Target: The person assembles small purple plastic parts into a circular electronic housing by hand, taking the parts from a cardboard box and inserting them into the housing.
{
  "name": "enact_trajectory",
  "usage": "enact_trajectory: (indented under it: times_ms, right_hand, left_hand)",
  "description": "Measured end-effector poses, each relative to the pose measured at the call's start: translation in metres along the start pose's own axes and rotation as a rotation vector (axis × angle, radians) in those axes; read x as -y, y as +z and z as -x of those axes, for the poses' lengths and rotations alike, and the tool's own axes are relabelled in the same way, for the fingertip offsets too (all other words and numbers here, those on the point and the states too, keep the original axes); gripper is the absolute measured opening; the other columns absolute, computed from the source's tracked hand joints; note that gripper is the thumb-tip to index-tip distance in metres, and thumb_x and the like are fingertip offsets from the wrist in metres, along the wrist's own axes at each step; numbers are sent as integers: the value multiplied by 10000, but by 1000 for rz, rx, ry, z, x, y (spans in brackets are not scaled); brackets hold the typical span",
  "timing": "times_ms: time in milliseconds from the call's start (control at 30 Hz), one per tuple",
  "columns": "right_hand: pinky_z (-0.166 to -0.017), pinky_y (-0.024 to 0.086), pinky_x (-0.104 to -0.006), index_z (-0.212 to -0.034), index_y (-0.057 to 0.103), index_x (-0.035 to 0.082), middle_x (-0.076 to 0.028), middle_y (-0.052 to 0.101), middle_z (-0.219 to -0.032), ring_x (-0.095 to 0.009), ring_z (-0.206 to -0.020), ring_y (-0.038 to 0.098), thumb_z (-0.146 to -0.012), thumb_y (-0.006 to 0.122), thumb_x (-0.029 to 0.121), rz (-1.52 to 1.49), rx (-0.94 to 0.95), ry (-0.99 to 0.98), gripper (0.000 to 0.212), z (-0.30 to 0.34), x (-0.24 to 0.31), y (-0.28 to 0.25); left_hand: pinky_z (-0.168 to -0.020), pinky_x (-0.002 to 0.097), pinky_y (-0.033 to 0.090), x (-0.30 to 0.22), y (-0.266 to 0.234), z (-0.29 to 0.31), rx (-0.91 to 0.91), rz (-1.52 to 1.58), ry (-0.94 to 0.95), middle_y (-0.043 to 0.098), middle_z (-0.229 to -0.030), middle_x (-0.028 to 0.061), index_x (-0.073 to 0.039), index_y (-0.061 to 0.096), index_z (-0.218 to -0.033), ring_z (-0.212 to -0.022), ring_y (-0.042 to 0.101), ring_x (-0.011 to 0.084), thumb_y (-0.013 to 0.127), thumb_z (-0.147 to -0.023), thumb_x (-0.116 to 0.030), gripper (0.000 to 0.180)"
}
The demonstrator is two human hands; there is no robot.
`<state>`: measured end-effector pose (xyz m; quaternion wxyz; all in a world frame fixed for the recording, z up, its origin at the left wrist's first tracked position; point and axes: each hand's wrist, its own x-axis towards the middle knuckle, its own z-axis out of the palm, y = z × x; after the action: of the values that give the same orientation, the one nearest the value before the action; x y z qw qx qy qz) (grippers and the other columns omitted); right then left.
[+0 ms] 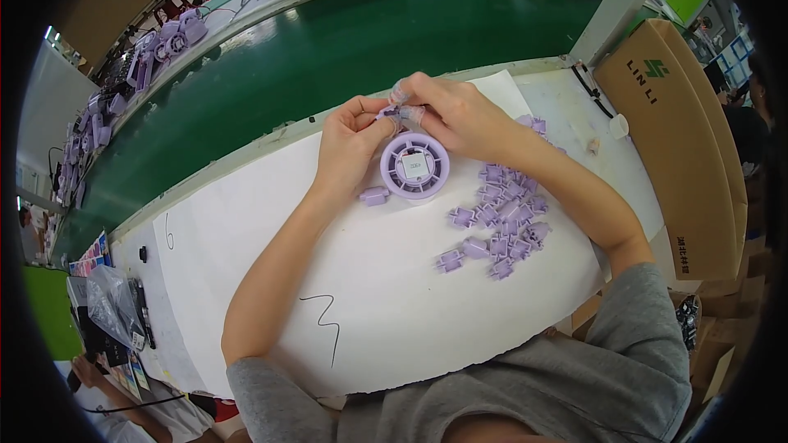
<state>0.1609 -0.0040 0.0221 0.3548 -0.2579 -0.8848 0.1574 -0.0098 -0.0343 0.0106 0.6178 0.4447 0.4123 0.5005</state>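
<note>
My left hand (pixel 351 135) and my right hand (pixel 451 111) meet above the middle of the white paper (pixel 394 303). Between their fingertips they pinch a small purple plastic part (pixel 388 113), mostly hidden by the fingers. Clear tape or finger covers wrap some right fingertips. Right below the hands stands a round purple fan-like housing (pixel 414 166) with spokes and a white square label in its centre. A single purple plastic piece (pixel 374 196) lies to its left. Under and beside my right forearm spreads a pile of similar small purple pieces (pixel 509 217).
A green conveyor belt (pixel 328 41) runs beyond the table edge. Purple parts (pixel 168 41) line its far side. At the right stands a brown cardboard box (pixel 681 148). A clear plastic bag (pixel 113 303) and black pens lie at the left. Other people sit around.
</note>
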Motion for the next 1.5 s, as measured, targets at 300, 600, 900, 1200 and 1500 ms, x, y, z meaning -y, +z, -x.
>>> enact_trajectory:
  times_ms: [300, 600, 900, 1200, 1500]
  right_hand:
    - [-784, 439, -261, -1072, 426, 33, -81, 600, -851, -111, -815, 579, -796, 502, -75, -630, 55, 357, 305, -5, -11, -2]
    - [-763, 420, -253, -1044, 533, 26, -54, 605, -881, -123, -842, 559, -679, 462, -78, -547, 227, 294, 386, -8, -16, -15]
    - [-603, 386, -252, -1018, 604, 34, -63, 632, -937, -139, -774, 547, -648, 495, -49, -297, 263, 262, 395, -10, -13, -26]
    - [-617, 373, -266, -1025, 633, 60, -57, 639, -908, -165, -734, 510, -643, 526, -42, -257, 366, 226, 410, -12, -6, -37]
    - [-839, 267, -327, -1008, 648, 129, -4, 585, -727, -157, -768, 476, -670, 553, 3, 82, 237, 44, 374, -11, -5, -44]
  left_hand:
    - [-626, 224, 504, 5, 4, -2, -32, -9, 9, 627, -836, 104, 33, 549, -956, -664, 584, 92, 504, -800, -49, 181]
    - [-732, 237, 482, -1, -6, -6, 142, -10, -76, 593, -982, 100, 9, 495, -1058, -817, 576, 112, 485, -805, -65, 264]
    - [-651, 305, 443, -69, 3, 19, 40, -1196, 364, 568, -817, 114, 1, 515, -909, -747, 558, 254, 671, -626, -323, 458]
    - [-587, 363, 512, -38, 17, 33, 210, -1348, 247, 608, -854, 215, 126, 459, -1101, -677, 627, 314, 713, -548, -321, 755]
    - [-504, 350, 508, -34, 24, 37, 62, -1467, 478, 592, -906, 147, 26, 463, -1015, -727, 597, 273, 754, -493, -154, 624]
